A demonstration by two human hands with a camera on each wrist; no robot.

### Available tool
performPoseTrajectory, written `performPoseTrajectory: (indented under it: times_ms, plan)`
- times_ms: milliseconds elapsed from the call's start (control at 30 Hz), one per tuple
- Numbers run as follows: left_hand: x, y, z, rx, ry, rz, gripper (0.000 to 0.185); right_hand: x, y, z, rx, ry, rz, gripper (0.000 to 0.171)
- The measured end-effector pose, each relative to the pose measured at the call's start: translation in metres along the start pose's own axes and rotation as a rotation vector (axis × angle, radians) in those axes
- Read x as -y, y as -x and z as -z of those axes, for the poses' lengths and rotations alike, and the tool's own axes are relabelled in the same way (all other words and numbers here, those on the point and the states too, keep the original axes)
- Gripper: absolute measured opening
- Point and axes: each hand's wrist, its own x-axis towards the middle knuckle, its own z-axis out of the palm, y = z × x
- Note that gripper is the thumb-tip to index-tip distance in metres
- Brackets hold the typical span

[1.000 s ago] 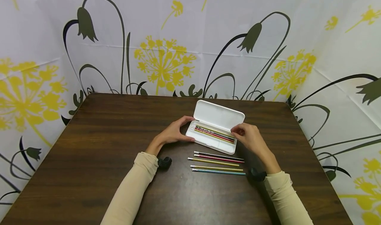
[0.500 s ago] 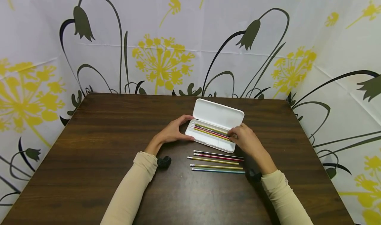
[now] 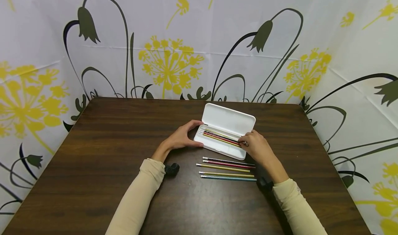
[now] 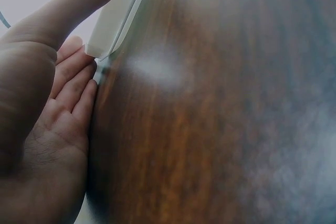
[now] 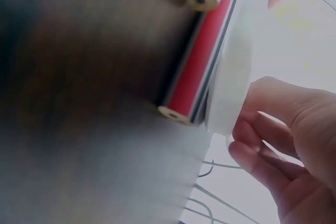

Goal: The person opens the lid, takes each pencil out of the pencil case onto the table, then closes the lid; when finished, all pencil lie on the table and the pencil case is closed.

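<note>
An open white pencil case (image 3: 228,119) lies mid-table, its lid tilted back, with several coloured pencils (image 3: 219,137) in its tray. My left hand (image 3: 193,135) grips the case's left end, thumb on the far side and fingers on the near side; in the left wrist view the thumb and fingers (image 4: 79,77) lie against the case corner (image 4: 113,24). My right hand (image 3: 244,141) is at the case's right end, its curled fingertips pinching the pencils' tips. In the right wrist view its fingers (image 5: 273,135) curl beside the case wall (image 5: 233,77).
Several loose pencils (image 3: 227,167) lie in a row on the dark wooden table (image 3: 109,152) just in front of the case; their blunt ends (image 5: 173,113) show in the right wrist view. A flower-patterned curtain (image 3: 171,55) closes in the back and sides.
My right hand has dropped slightly and moved left, from the case's right rim into the tray onto the pencil tips. The left hand and the case have stayed put.
</note>
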Motion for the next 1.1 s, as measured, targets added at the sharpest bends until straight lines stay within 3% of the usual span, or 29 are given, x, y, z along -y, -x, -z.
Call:
performPoseTrajectory:
  times_ms: [233,467,633,800,1100]
  plan:
    - [-0.004,0.0,-0.001,-0.01,0.011,-0.007,0.084,-0.005,0.009,0.005,-0.115,-0.146,0.003,0.014]
    - [-0.032,0.007,0.004,0.002,0.048,-0.028,0.082,-0.008,0.019,0.027,-0.163,-0.285,0.035,0.017]
    - [-0.041,0.011,0.006,0.016,0.034,-0.021,0.08,-0.009,0.02,0.039,-0.186,-0.301,0.059,0.018]
    - [-0.04,0.011,0.006,0.015,0.047,-0.032,0.079,-0.007,0.026,0.044,-0.167,-0.292,0.087,0.018]
    - [-0.038,0.01,0.006,0.014,0.048,-0.041,0.08,0.0,0.057,0.051,-0.137,-0.331,0.148,0.028]
